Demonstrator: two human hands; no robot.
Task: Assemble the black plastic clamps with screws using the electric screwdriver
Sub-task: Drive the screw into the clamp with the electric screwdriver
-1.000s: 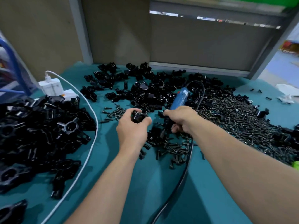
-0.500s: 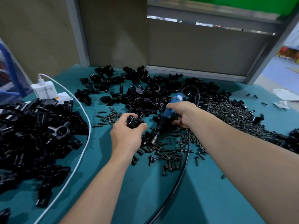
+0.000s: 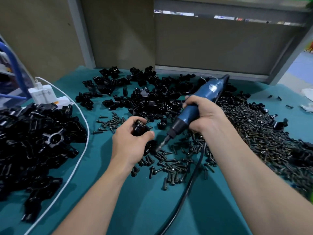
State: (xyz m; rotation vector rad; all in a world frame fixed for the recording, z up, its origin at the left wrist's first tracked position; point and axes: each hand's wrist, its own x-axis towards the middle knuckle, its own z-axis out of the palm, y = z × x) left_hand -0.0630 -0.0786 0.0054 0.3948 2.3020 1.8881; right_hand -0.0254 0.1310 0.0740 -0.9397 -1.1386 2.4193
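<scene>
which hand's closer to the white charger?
Left. The left hand, holding a clamp, is right of the white charger; the right hand, gripping the screwdriver, is farther right.

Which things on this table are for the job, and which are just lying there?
For the job:
- screwdriver, held in the right hand
- clamp, held in the left hand
- screws
- pile of clamp parts

Just lying about:
- white charger
- white cable
- white cloth
</scene>
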